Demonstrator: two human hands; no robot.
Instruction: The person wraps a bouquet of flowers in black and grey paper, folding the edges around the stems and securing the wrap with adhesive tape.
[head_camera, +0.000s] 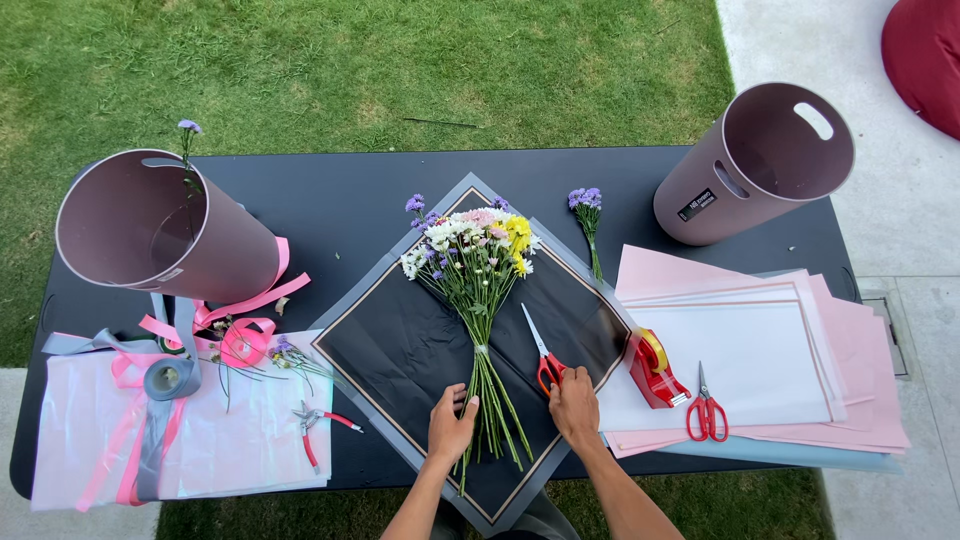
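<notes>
Your left hand lies loose on the thin green stems of the bouquet on matte black square paper, right hand flat, touching red-handled scissors, grasping nothing.

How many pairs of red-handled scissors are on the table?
2. One pair of scissors lies on the black wrapping sheet under the right hand; the second pair lies on the pink paper stack. Red-handled pliers lie left.
</notes>
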